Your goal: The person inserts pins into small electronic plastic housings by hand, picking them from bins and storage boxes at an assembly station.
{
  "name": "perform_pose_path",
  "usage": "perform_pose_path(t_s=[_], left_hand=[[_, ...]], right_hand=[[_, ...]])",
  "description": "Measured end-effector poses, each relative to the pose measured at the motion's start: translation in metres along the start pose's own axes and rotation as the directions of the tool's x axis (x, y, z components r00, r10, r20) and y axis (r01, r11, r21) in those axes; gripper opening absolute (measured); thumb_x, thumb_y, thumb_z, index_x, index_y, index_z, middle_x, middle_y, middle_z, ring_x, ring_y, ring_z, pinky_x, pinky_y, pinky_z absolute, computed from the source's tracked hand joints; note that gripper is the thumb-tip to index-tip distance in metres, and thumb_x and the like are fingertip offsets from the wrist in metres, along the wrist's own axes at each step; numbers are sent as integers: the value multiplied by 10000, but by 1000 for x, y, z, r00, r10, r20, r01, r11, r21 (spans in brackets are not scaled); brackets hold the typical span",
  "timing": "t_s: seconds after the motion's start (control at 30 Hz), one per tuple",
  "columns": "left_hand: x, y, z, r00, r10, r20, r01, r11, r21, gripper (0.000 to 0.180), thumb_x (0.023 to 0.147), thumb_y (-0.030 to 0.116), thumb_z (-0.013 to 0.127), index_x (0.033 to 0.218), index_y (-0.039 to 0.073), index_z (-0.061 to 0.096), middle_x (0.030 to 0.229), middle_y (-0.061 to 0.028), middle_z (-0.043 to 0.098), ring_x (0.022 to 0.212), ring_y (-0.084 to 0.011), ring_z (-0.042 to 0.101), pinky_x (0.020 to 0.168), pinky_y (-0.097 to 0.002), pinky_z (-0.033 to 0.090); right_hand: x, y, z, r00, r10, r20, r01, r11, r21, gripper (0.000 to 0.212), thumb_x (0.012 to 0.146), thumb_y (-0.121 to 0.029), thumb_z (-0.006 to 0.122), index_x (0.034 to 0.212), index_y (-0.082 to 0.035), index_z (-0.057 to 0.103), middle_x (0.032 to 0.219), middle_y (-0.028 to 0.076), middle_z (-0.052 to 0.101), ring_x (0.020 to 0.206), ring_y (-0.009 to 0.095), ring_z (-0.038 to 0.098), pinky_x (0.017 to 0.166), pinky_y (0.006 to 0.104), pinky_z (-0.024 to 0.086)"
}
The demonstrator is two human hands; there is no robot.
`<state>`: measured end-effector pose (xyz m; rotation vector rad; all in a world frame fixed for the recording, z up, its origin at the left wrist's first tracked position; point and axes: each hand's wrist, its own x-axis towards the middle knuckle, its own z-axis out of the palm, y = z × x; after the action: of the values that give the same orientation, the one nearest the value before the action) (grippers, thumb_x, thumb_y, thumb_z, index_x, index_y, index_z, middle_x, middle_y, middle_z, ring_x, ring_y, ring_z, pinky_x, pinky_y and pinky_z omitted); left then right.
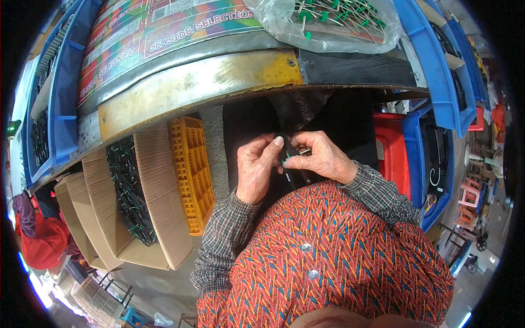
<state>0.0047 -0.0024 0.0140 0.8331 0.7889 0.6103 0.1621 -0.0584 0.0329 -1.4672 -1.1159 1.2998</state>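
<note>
Above my lap, my left hand [256, 165] pinches a narrow black piece [288, 176] between thumb and fingers. My right hand [324, 157] closes on it from the other side, its thumb by a small green-headed metal pin [286, 156] at the piece. Thin metal shanks show between the right fingers; how many pins it holds is hidden. On the bench ahead, a clear plastic bag [268, 16] holds many loose green-headed pins [342, 16]. To the left, an open cardboard box [158, 191] contains a heap of black pieces with green pins [131, 191].
The metal-edged bench [202, 76] curves ahead, covered with colourful printed sheets [175, 24]. A yellow plastic crate [191, 175] stands beside the box. Blue bins [63, 104] flank the bench; a red bin [392, 147] is at right. Another person in red [44, 240] is at far left.
</note>
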Motion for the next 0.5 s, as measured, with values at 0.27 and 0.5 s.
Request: perform_pose_path(t_s=[0.27, 0.5], left_hand=[[-1, 2, 0, 1000, 21, -5, -21, 1000, -8, 202, 933, 137, 559, 987, -44, 631, 719, -33, 609, 551, -59, 496, 480, -207, 428], [0, -1, -1, 1000, 25, -14, -25, 999, -22, 206, 928, 142, 573, 979, -48, 634, 731, -30, 610, 556, -53, 506, 479, -199, 422]], right_hand=[[0, -17, -7, 966, 208, 156, -209, 978, -7, 241, 828, -180, 698, 837, 54, 642, 776, 61, 671, 742, 80, 604, 642, 242, 491], [1, -4, -4, 938, 307, 163, -306, 951, -30, 271, 849, -245, 679, 776, 15, 660, 656, 25, 618, 590, 66, 560, 524, 228, 445]])
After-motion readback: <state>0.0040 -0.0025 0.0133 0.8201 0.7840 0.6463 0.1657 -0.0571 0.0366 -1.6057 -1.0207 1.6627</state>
